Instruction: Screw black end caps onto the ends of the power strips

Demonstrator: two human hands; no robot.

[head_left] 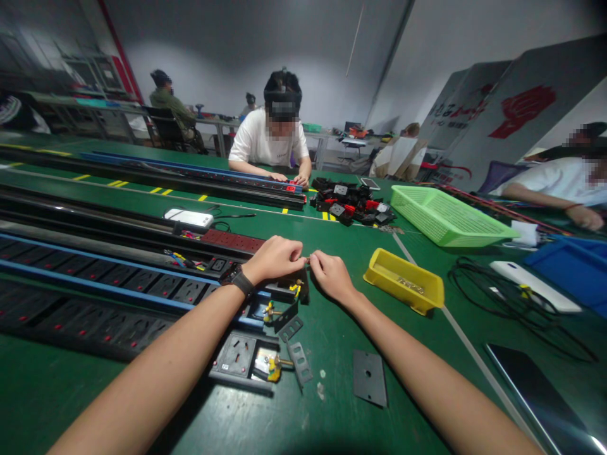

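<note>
Bench: green table (427, 354) ran near to far, so the long work lay flat along it.
Power strips: long black socket rails (95, 284) lay at left, their open ends turned toward the hands for reach.
Green basket: mesh basket (446, 218) sat far right.
Yellow tray: small yellow tray (403, 281) sat just right of the hands, handy for small parts.
Plate: grey end plate (370, 377) lay near, apart from the rail.
Left hand (275, 258): fingers pinched shut on a tiny part (307, 259), possibly a screw; too small to tell.
Right hand (332, 275): fingertips closed on the same part, over the rail end.
</note>
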